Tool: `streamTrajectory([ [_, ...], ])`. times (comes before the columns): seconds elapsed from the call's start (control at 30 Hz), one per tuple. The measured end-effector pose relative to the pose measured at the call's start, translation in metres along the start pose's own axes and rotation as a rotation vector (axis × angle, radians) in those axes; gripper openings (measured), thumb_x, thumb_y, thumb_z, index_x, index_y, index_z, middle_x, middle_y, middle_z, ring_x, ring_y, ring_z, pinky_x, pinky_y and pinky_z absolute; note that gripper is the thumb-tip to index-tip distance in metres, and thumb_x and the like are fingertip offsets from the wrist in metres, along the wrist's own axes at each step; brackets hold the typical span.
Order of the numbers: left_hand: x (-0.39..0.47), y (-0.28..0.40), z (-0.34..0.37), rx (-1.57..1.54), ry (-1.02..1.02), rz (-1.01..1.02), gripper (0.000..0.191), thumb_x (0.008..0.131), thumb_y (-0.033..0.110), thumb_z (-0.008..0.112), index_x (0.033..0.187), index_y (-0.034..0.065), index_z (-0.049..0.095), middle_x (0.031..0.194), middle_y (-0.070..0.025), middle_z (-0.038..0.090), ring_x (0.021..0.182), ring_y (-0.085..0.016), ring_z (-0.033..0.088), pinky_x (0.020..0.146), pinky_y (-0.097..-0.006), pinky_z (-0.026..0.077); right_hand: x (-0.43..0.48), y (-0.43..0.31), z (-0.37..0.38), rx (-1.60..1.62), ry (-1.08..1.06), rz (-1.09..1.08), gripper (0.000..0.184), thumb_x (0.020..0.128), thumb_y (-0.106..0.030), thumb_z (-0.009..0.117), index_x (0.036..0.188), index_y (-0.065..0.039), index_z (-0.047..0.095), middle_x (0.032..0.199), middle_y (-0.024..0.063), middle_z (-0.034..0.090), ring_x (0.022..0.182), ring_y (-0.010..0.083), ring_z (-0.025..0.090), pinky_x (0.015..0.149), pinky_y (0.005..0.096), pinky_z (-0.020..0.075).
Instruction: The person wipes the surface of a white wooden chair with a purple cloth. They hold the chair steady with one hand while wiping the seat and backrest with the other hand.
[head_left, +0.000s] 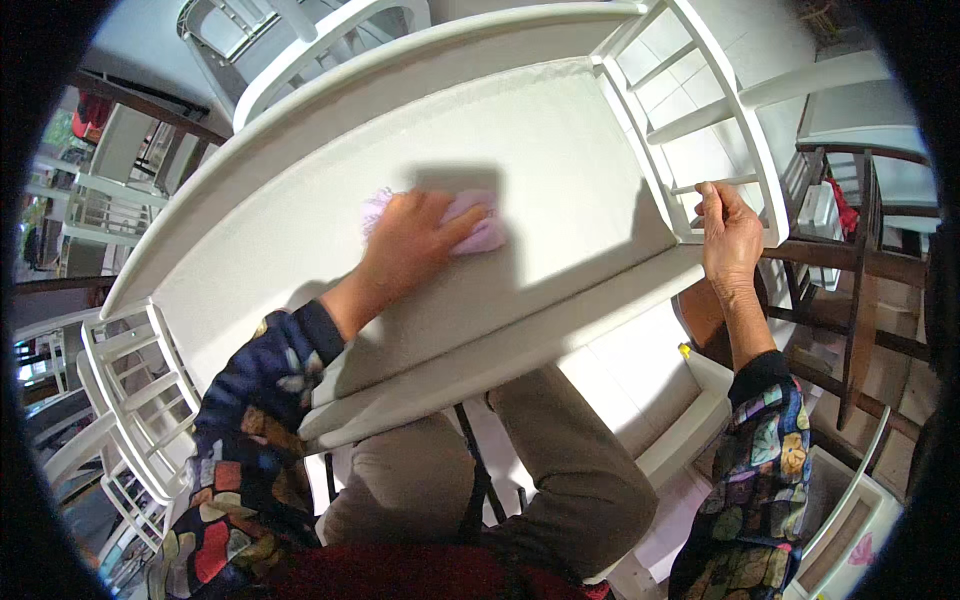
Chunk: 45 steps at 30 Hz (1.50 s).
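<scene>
Across my lap lies a white-painted piece of furniture with a broad flat panel and slatted ends. My left hand presses a crumpled lilac cloth flat on the middle of this panel, its fingers spread over the cloth. The cloth's fringed edge shows left of the hand. At the right slatted end, my right hand has its fingers curled around a thin white crossbar. A raised white rail runs along the near side of the panel, above my knees.
More white slatted furniture stands beyond the far edge and at the left. Dark wooden frames are close by on the right. Below them sits a white tray-like part with a pink scrap. Pale tiles cover the floor.
</scene>
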<state>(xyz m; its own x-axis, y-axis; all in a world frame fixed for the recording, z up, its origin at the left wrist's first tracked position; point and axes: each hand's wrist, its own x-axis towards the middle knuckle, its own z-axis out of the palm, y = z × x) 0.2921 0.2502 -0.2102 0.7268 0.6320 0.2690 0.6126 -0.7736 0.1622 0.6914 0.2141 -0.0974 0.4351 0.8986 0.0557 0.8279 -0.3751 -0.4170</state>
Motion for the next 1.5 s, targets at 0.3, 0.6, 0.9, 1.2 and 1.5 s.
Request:
streamTrajectory([
  [0.3, -0.002, -0.029, 0.000, 0.098, -0.029, -0.073, 0.050, 0.095, 0.022, 0.074, 0.144, 0.0228, 0.062, 0.112, -0.0078, 0.063, 0.091, -0.025, 0.057, 0.077, -0.0388, 0.048, 0.009, -0.022, -0.007, -0.274, -0.280, 0.094, 0.072, 0.102, -0.072, 0.045, 0.115, -0.009, 0.078, 0.087, 0.0075, 0.078, 0.093, 0.0266, 0.075, 0.088, 0.0451, 0.0564],
  [0.6, 0.187, -0.001, 0.077, 0.079, 0.125, 0.019, 0.054, 0.096, 0.023, 0.072, 0.148, 0.0262, 0.058, 0.112, -0.0093, 0.058, 0.103, -0.026, 0.056, 0.082, -0.0399, 0.046, 0.006, -0.027, -0.009, -0.343, -0.297, 0.078, 0.065, 0.102, -0.064, 0.051, 0.120, -0.008, 0.078, 0.102, 0.0141, 0.079, 0.102, 0.0315, 0.075, 0.093, 0.0437, 0.0572],
  [0.9, 0.175, 0.002, 0.076, 0.049, 0.086, 0.001, 0.059, 0.091, 0.025, 0.079, 0.146, 0.0266, 0.058, 0.112, -0.0080, 0.059, 0.101, -0.026, 0.057, 0.080, -0.0400, 0.045, 0.007, -0.027, -0.010, -0.349, -0.264, 0.092, 0.062, 0.102, -0.062, 0.053, 0.117, -0.008, 0.079, 0.105, 0.0148, 0.080, 0.102, 0.0318, 0.076, 0.093, 0.0456, 0.0573],
  [1.2, -0.006, -0.032, 0.010, 0.197, 0.045, -0.071, 0.059, 0.090, 0.024, 0.078, 0.145, 0.0239, 0.057, 0.113, -0.0131, 0.064, 0.097, -0.031, 0.061, 0.081, -0.0437, 0.050, 0.009, -0.024, -0.010, -0.286, -0.220, 0.067, 0.052, 0.103, -0.054, 0.058, 0.116, -0.008, 0.080, 0.102, 0.0152, 0.079, 0.098, 0.0329, 0.076, 0.090, 0.0446, 0.0573],
  [1.5, -0.058, -0.069, -0.004, 0.008, 0.357, -0.966, 0.063, 0.092, 0.027, 0.074, 0.147, 0.0059, 0.051, 0.122, -0.0239, 0.058, 0.113, -0.042, 0.054, 0.100, -0.0511, 0.045, 0.012, -0.019, -0.006, -0.305, -0.226, 0.085, 0.057, 0.101, -0.060, 0.059, 0.118, -0.009, 0.079, 0.099, 0.0140, 0.079, 0.098, 0.0328, 0.076, 0.089, 0.0447, 0.0574],
])
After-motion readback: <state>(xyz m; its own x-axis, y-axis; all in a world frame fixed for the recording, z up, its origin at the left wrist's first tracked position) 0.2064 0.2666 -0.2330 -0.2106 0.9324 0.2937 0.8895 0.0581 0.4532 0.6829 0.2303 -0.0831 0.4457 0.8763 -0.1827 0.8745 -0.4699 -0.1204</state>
